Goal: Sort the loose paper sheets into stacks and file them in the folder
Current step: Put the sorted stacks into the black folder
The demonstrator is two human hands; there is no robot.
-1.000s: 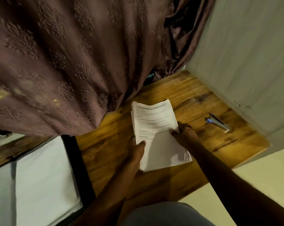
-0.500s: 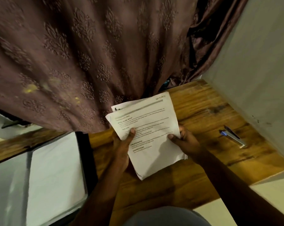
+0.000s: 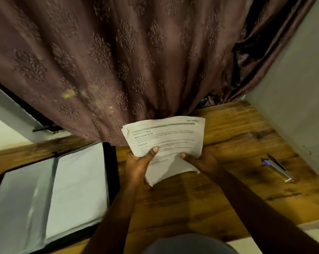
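Wooden tabletop [image 3: 219, 189] with dark grain fills my view, and lifted above its middle I hold a sheaf of white printed paper sheets [image 3: 166, 142], left hand [image 3: 138, 165] and right hand [image 3: 200, 160] each pinching a lower edge with the thumb on top. Left lies the open black folder with clear sleeves [image 3: 50, 195]; right, what looks like a blue-and-silver pen [image 3: 277, 167]; beyond hangs a brown embossed curtain [image 3: 118, 57].

There is one bundle of white printed paper sheets [image 3: 166, 143] in the middle of the frame; how many sheets it has cannot be told. There is one open black folder with clear plastic sleeves [image 3: 50, 195] at the lower left and one blue and silver pen [image 3: 276, 166] at the right. There are two bare hands, the left hand [image 3: 138, 165] and the right hand [image 3: 200, 160], one brown patterned curtain [image 3: 118, 61] across the top, and one brown wooden table [image 3: 228, 136].
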